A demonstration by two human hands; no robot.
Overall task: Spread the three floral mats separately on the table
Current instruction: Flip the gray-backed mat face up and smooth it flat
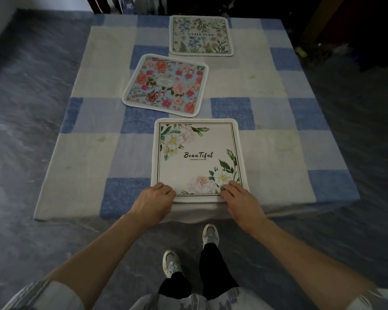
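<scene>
Three floral mats lie apart on the checked tablecloth (278, 130). Nearest me is a white mat (197, 157) printed "BeauTiful" with pale flowers in two corners. A blue mat (166, 85) with red and pink roses lies slightly turned in the middle. At the far edge lies a cream mat (201, 35) with wildflowers, its lettering upside down to me. My left hand (156, 201) grips the white mat's near left corner, fingers curled over its edge. At the near right corner, my right hand (239, 199) holds the mat with its fingers on top.
The table's near edge runs just under my hands, and the cloth hangs over it. Grey mottled floor (31, 108) surrounds the table. My feet (188, 249) stand close to the front edge. Dark furniture sits beyond the far side.
</scene>
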